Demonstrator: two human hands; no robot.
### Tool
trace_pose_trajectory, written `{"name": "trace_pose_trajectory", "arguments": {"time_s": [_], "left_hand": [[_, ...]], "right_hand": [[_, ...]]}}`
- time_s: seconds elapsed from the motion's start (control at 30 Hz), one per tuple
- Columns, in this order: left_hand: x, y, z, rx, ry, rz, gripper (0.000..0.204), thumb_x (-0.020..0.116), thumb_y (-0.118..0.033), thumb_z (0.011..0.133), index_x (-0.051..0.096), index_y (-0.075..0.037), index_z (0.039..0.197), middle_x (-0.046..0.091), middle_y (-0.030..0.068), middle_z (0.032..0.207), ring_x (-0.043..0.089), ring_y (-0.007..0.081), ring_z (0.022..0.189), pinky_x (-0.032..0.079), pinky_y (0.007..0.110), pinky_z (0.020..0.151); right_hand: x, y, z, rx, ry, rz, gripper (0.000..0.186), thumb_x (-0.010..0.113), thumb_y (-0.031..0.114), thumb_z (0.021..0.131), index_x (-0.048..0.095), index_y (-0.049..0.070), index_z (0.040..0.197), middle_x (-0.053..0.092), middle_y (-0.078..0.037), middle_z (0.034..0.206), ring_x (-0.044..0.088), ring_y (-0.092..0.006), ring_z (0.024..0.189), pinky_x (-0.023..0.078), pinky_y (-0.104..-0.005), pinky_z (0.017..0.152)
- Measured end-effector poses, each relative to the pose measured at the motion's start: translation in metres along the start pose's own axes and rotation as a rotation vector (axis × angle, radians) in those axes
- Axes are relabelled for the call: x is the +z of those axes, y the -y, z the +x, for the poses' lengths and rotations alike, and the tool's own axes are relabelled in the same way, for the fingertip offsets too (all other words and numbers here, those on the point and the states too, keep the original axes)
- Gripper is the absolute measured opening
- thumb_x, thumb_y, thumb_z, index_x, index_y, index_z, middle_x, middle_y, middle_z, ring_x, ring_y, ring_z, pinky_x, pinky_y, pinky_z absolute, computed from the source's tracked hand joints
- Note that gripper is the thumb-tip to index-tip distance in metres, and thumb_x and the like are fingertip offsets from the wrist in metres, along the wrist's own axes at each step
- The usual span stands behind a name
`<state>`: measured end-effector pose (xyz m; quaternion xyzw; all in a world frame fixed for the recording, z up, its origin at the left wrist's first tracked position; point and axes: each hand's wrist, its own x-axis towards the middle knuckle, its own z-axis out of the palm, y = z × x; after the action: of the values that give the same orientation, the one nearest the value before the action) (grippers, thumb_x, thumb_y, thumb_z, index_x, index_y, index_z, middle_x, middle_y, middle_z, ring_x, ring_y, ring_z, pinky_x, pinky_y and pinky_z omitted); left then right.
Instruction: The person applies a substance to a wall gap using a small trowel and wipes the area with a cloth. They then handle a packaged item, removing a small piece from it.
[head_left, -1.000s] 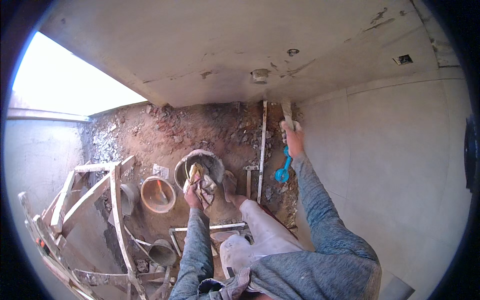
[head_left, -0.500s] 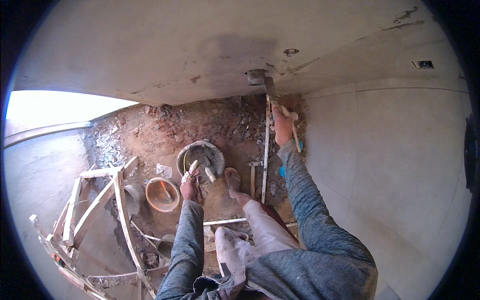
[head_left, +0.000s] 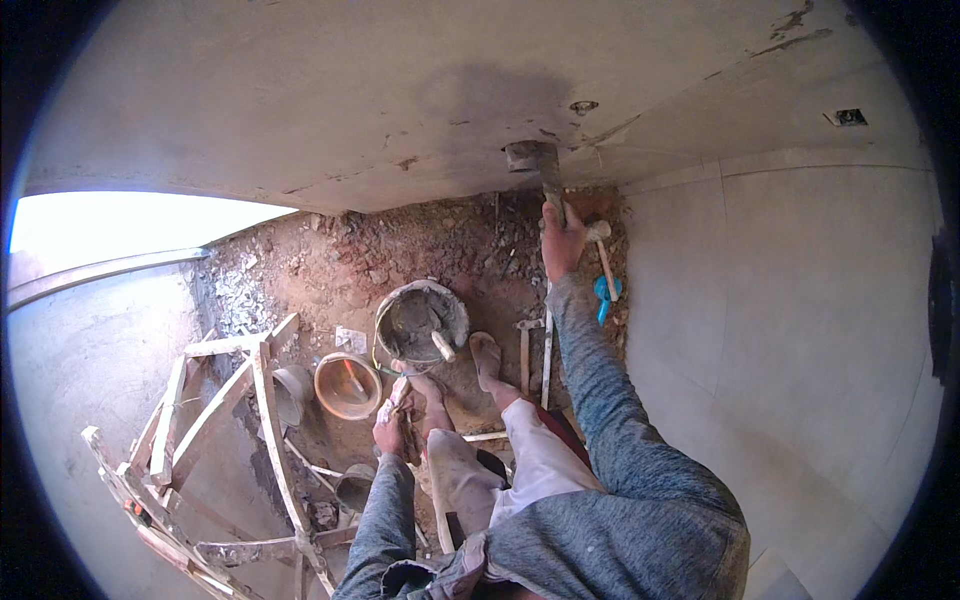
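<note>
My right hand is closed on a flat, mortar-coated trowel, its blade at the short pipe stub sticking out of the plastered wall. My left hand is closed on a crumpled pale cloth, low in front of my legs. Just beyond it, the mortar bucket holds grey mix with a tool handle leaning out. An orange bowl with an orange-handled tool inside sits beside it. A hammer-like tool and a cyan plastic tool lie right of my right hand.
A wooden trestle stands at the left beside a plastered wall. Grey buckets sit near it. Rubble and soil cover the floor, with white pipes. Large pale panels line the right side; a bright opening is upper left.
My right hand has moved up and left, bringing the trowel to the pipe stub. My left hand with the cloth has come down out of the bucket toward my body.
</note>
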<state>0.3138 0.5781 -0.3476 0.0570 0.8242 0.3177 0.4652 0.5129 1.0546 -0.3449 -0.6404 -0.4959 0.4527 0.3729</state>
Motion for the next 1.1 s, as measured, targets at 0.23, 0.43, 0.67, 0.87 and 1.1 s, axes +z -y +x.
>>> {"name": "trace_pose_trajectory", "arguments": {"time_s": [0.23, 0.43, 0.67, 0.87, 1.1], "left_hand": [[-0.017, 0.044, 0.006, 0.192, 0.012, 0.169, 0.043, 0.061, -0.024, 0.090, 0.064, -0.001, 0.127, 0.071, 0.0117, 0.119, 0.067, 0.0209, 0.106, 0.050, 0.033, 0.092], [-0.025, 0.018, 0.017, 0.096, 0.094, -0.052, 0.044, 0.060, -0.026, 0.094, 0.063, -0.004, 0.132, 0.067, 0.0060, 0.127, 0.062, 0.0175, 0.114, 0.046, 0.032, 0.099], [-0.041, 0.003, 0.026, 0.163, 0.062, 0.053, 0.045, 0.061, -0.028, 0.093, 0.063, -0.004, 0.131, 0.070, 0.0076, 0.122, 0.065, 0.0184, 0.111, 0.048, 0.032, 0.097], [-0.061, 0.001, 0.020, 0.120, 0.039, 0.074, 0.043, 0.062, -0.028, 0.094, 0.064, -0.006, 0.130, 0.070, 0.0079, 0.122, 0.065, 0.0180, 0.110, 0.049, 0.033, 0.095], [-0.071, 0.029, 0.021, 0.013, 0.006, -0.159, 0.041, 0.065, -0.025, 0.093, 0.066, -0.003, 0.127, 0.072, 0.0052, 0.114, 0.066, 0.0135, 0.101, 0.050, 0.030, 0.090]], "right_hand": [[0.016, 0.010, -0.015, -0.093, -0.100, -0.057, 0.073, 0.067, 0.048, 0.093, 0.054, -0.011, 0.134, 0.059, -0.031, 0.132, 0.055, -0.0403, 0.127, 0.042, -0.0459, 0.107], [0.023, 0.025, -0.025, -0.148, -0.130, -0.097, 0.065, 0.069, 0.039, 0.094, 0.056, -0.013, 0.131, 0.062, -0.032, 0.126, 0.059, -0.0398, 0.122, 0.046, -0.0438, 0.103], [0.040, 0.041, -0.045, -0.166, -0.213, -0.246, 0.064, 0.067, 0.040, 0.095, 0.057, -0.012, 0.130, 0.062, -0.032, 0.125, 0.059, -0.0429, 0.121, 0.047, -0.0466, 0.102], [0.061, 0.038, -0.056, -0.165, -0.055, -0.312, 0.064, 0.063, 0.044, 0.096, 0.058, -0.008, 0.132, 0.062, -0.031, 0.125, 0.060, -0.0447, 0.119, 0.048, -0.0484, 0.100], [0.087, 0.025, -0.092, 0.040, 0.258, -0.178, 0.058, 0.063, 0.046, 0.094, 0.062, -0.002, 0.126, 0.066, -0.023, 0.115, 0.063, -0.0363, 0.106, 0.051, -0.0445, 0.089]]}}
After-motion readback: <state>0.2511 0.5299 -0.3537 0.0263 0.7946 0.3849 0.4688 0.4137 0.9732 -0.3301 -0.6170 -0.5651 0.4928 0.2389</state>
